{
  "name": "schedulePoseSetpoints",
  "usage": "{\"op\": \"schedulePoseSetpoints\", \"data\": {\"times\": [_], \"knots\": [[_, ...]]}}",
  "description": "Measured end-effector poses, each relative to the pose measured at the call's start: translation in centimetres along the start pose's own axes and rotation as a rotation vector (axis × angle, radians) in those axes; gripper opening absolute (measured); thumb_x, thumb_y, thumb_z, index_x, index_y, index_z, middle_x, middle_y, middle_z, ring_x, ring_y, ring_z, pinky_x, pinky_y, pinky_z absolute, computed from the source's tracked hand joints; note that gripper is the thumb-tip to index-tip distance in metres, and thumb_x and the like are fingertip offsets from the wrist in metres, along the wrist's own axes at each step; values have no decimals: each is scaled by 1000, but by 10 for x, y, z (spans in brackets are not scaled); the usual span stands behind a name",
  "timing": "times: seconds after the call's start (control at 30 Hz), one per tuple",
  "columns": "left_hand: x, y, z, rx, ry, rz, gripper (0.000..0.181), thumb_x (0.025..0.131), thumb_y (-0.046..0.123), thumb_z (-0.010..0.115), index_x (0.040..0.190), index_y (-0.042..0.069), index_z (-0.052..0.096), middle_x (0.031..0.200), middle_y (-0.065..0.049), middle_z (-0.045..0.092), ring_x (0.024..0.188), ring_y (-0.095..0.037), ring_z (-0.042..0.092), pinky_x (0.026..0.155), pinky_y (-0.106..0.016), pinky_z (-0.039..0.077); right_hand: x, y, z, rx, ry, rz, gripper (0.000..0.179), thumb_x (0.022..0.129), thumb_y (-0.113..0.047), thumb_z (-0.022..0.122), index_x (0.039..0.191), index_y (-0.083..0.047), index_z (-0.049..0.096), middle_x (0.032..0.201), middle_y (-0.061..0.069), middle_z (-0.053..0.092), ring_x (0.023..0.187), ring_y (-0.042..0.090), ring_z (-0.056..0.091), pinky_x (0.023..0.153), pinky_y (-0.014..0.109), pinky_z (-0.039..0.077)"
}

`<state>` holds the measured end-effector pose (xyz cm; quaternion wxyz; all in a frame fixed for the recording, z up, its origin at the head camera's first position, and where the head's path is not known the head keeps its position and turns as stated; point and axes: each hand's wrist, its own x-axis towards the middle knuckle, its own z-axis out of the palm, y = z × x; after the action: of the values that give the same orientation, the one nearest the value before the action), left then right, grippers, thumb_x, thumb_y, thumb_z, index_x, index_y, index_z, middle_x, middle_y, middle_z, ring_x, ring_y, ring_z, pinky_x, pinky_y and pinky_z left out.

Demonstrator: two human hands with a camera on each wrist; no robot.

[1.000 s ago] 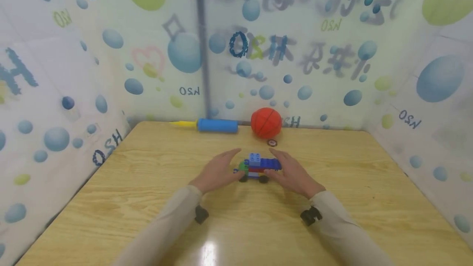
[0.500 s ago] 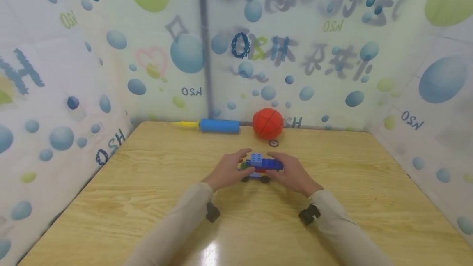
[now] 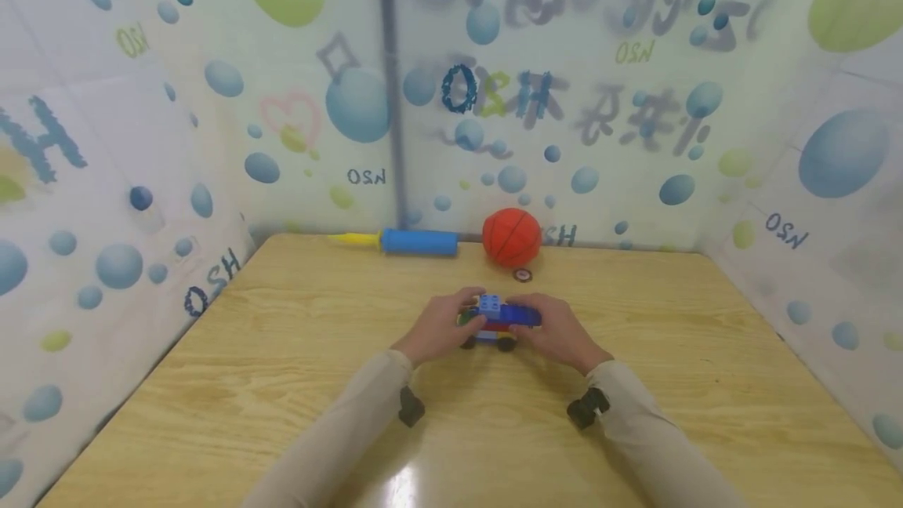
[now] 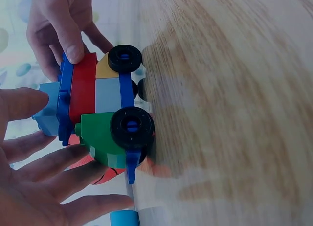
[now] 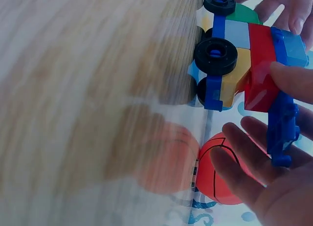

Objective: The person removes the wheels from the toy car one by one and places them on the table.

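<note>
A toy truck (image 3: 497, 328) of building bricks stands on its black wheels on the wooden table (image 3: 487, 445). It has a green front, red, yellow and pale blocks, a dark blue plate and a light-blue brick (image 4: 47, 108) on top. Around the green end lies my left hand (image 3: 439, 328), its fingers spread rather straight and its thumb by the light-blue brick; firm contact cannot be made out. My right hand (image 3: 557, 332) holds the other end, thumb on the red block (image 5: 260, 64) and fingers behind the truck, partly hidden.
Behind the truck sits a red ball (image 3: 511, 237) marked like a basketball, with a small round disc (image 3: 522, 275) before it. A blue pump (image 3: 419, 241) with a yellow tip lies along the back edge. Patterned walls (image 3: 607, 124) enclose the table.
My left hand has moved right to the green front of the truck. My right hand has drawn closer round the rear end. The truck stays in place on the table.
</note>
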<state>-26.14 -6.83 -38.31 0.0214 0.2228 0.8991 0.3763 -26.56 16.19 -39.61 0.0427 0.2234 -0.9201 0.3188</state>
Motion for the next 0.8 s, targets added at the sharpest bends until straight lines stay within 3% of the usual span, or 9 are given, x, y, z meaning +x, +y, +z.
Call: {"op": "schedulePoseSetpoints", "data": {"times": [0.4,0.8], "knots": [[1,-1,2,-16,1,11,43,99,22,62,141,14,52,137,-16,64,125,-32,63,103,-49,52,0,6,1,203,-13,60,38,90,-14,73,128,-12,67,137,16,64,128,39,58,107,60,45],[5,-3,3,-49,16,17,41,97,20,66,135,13,55,128,-16,69,117,-32,66,100,-48,54,2,2,0,251,2,66,40,90,-12,74,128,-9,66,137,17,63,127,39,57,106,60,45]]}}
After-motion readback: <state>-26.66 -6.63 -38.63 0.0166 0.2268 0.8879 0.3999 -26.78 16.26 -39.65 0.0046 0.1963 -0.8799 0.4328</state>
